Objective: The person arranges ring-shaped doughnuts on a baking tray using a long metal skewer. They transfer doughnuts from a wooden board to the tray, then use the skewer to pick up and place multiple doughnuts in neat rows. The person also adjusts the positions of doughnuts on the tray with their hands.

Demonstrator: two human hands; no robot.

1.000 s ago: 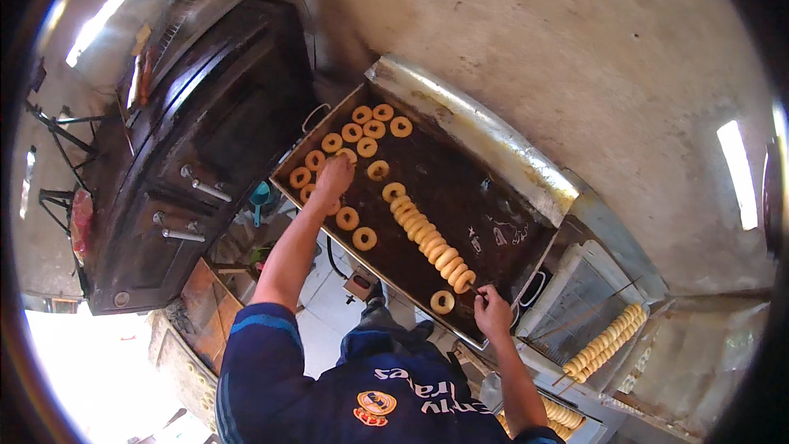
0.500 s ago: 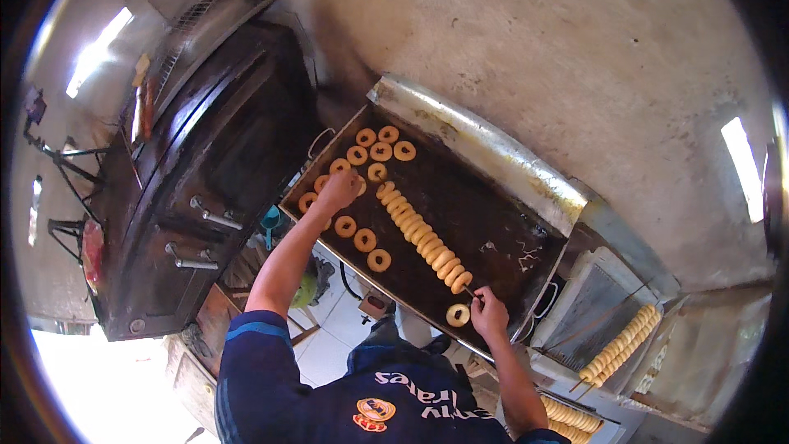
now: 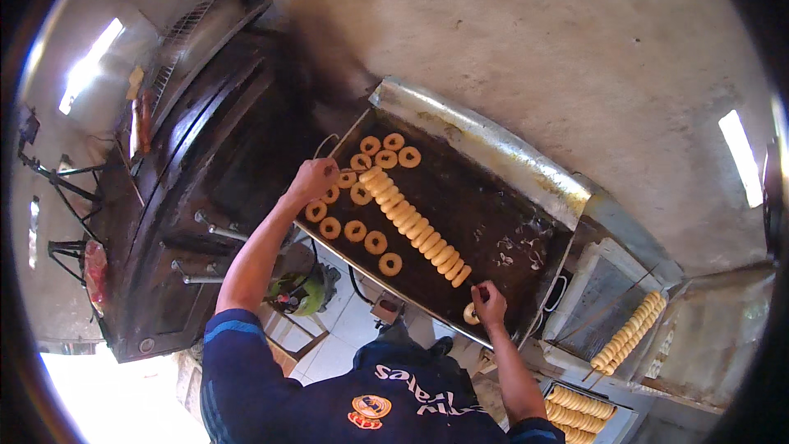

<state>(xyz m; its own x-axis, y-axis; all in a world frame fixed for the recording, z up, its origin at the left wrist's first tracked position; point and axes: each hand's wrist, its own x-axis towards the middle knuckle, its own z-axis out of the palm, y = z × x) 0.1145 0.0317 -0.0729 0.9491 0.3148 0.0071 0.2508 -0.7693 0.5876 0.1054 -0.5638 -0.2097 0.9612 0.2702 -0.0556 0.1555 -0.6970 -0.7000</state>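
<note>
A long row of golden doughnuts (image 3: 417,230) is threaded on a thin stick (image 3: 349,170) above the wide dark pan (image 3: 419,189). My left hand (image 3: 316,180), at the pan's left rim, is closed on the far end of the stick. By the nearest doughnut of the row, my right hand (image 3: 489,302) has its fingers pinched at the stick's other end, which they mostly hide. A loose doughnut (image 3: 470,313) lies beside my right hand, partly covered by it. Several loose doughnuts (image 3: 376,242) lie flat in the left part of the pan.
A metal splash guard (image 3: 485,152) stands along the pan's far side. At right, another doughnut-laden stick (image 3: 629,333) rests by a grey tray (image 3: 596,304); more filled rows (image 3: 579,411) lie below. A dark cabinet (image 3: 214,189) with metal handles stands left. A green rounded object (image 3: 311,298) sits below.
My left hand has moved left from the loose doughnuts to the stick's end. The threaded row has shifted toward the far left, while my right hand stays near its near end.
</note>
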